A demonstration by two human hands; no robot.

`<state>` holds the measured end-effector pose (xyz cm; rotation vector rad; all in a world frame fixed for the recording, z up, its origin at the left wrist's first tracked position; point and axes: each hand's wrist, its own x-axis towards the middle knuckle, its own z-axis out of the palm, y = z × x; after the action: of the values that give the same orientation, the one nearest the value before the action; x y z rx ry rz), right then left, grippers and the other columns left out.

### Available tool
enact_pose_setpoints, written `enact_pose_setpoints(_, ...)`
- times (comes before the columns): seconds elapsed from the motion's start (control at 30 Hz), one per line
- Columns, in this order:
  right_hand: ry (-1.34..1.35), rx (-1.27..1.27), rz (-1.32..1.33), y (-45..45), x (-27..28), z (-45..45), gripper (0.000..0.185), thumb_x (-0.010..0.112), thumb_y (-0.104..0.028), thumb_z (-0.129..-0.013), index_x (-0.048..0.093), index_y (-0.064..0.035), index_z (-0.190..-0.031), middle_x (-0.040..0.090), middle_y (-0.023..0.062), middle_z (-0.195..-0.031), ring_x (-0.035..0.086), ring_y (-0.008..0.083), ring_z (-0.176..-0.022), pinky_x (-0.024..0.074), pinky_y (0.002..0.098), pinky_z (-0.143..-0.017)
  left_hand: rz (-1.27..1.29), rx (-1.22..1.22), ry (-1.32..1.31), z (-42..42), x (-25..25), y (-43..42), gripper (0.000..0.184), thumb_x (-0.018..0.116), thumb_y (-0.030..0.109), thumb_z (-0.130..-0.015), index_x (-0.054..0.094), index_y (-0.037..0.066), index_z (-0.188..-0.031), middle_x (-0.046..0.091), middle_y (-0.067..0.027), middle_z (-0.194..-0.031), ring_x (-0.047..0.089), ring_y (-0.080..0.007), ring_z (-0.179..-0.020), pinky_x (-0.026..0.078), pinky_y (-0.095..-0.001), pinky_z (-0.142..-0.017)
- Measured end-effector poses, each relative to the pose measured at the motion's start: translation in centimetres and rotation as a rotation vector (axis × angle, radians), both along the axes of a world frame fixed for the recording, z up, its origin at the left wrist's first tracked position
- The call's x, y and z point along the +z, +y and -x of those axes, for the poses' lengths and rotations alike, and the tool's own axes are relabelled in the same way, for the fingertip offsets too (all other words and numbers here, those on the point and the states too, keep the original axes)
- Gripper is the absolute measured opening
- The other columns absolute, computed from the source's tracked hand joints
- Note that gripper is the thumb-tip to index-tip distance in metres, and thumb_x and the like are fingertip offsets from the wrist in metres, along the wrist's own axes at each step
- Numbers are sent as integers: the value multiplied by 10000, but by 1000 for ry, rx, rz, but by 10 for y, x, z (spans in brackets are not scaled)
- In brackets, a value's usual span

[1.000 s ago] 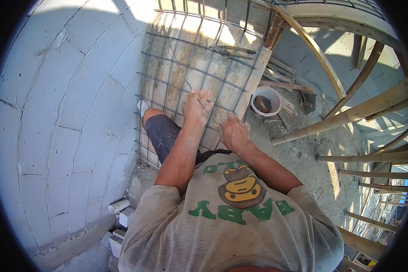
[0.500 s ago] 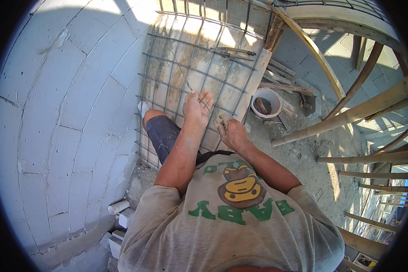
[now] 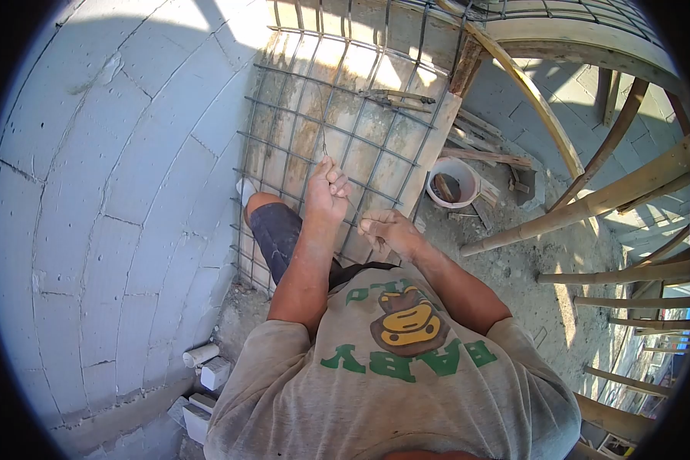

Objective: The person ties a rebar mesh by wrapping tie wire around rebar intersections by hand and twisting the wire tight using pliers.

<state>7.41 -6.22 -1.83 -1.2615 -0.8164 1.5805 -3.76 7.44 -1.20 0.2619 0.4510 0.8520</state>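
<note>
The left hand point(image 3: 328, 192) is curled nearly closed, thumb and fingertips pinching a thin, dark wire point(image 3: 324, 138) that rises from the fingers in a slightly wavy line over the board. The right hand point(image 3: 391, 232) sits just beside it, closer to the body, with the fingers bent inward and the thumb near the fingertips; whether anything is pinched there I cannot tell. Both hands and forearms look dusty.

Beneath them lies a grid of steel rods point(image 3: 352, 136), slim, dark bars crossing in rough squares, bowed by the wide lens. The grid lies over a pale wooden board point(image 3: 431, 142) with brown and grey stains and bright sunlit patches toward its far end. A metal hand tool point(image 3: 399, 100) with two long handles lies on the grid, well apart from the hands.

To the right of the board, a round, pale bucket point(image 3: 452, 182) with grime inside stands on rough, gritty ground point(image 3: 506, 307), near rough strips of scrap wood point(image 3: 489, 156). Beyond, round wooden poles point(image 3: 583, 201) slant and curve across the right side. On the left stands a wall point(image 3: 92, 192) of smooth, pale grey blocks with thin joints. The person's dusty shirt point(image 3: 284, 391) is soft, creased cloth; the dark shorts point(image 3: 274, 230) are smudged.
</note>
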Motion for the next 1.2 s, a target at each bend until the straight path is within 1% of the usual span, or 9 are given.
enact_pose_setpoints(0.17,566,115,39,-5,3,-18,275,557,-288,-893,581,-17,-856,544,30,-648,525,153,-560,417,265,-519,-77,-88,-206,-3,8,-2,129,468,238,-958,490,159,-858,395,73,-541,325,-38,-406,285,-199,-407)
enact_pose_setpoints(0.27,-665,22,-202,-1,20,1,260,555,-254,-876,566,5,-886,578,117,-688,596,259,-625,479,356,-581,-42,69,101,-6,9,3,126,474,248,-955,488,162,-864,398,69,-552,324,-42,-409,283,-205,-403)
enact_pose_setpoints(0.37,-1248,-115,-527,-7,20,23,205,525,-217,-892,563,-25,-956,600,173,-747,625,339,-692,481,438,-632,-8,159,226,-8,12,5,134,470,255,-957,475,163,-859,402,63,-567,320,-47,-410,278,-208,-396)
enact_pose_setpoints(0.57,-1269,-70,-602,0,9,12,213,515,-177,-884,594,19,-909,619,192,-729,621,341,-630,498,418,-564,16,227,198,-3,16,-1,147,417,248,-978,473,152,-883,392,63,-558,316,-53,-399,290,-216,-397)
enact_pose_setpoints(0.67,-146,-36,-82,2,38,3,240,473,-190,-930,599,14,-920,594,117,-635,601,228,-509,475,327,-453,66,119,-100,10,6,6,180,392,241,-987,481,132,-874,374,70,-531,299,-56,-381,301,-220,-400)
enact_pose_setpoints(0.77,582,148,-123,-6,31,-13,275,444,-206,-955,603,16,-925,583,73,-611,563,141,-460,438,250,-404,-76,-22,-347,14,35,-8,210,385,240,-990,480,121,-846,362,73,-512,288,-56,-368,301,-216,-398)
enact_pose_setpoints(0.97,-314,-154,-158,1,53,22,253,504,-223,-924,591,9,-976,605,101,-643,619,205,-561,476,287,-486,-48,122,-84,13,42,11,254,382,258,-992,459,122,-792,380,60,-527,314,-69,-392,304,-226,-403)
enact_pose_setpoints(1.1,-1263,-388,-718,5,55,38,195,587,-138,-848,574,-57,-1026,592,134,-778,617,287,-632,490,379,-546,35,255,32,10,52,10,149,421,245,-979,455,171,-853,379,64,-526,321,-59,-396,300,-219,-404)
enact_pose_setpoints(1.2,-1335,-286,-764,5,50,29,228,601,-108,-821,565,-72,-1043,596,144,-872,607,331,-678,492,405,-566,69,289,51,14,53,11,119,419,235,-979,439,178,-877,381,64,-527,322,-61,-395,304,-220,-409)
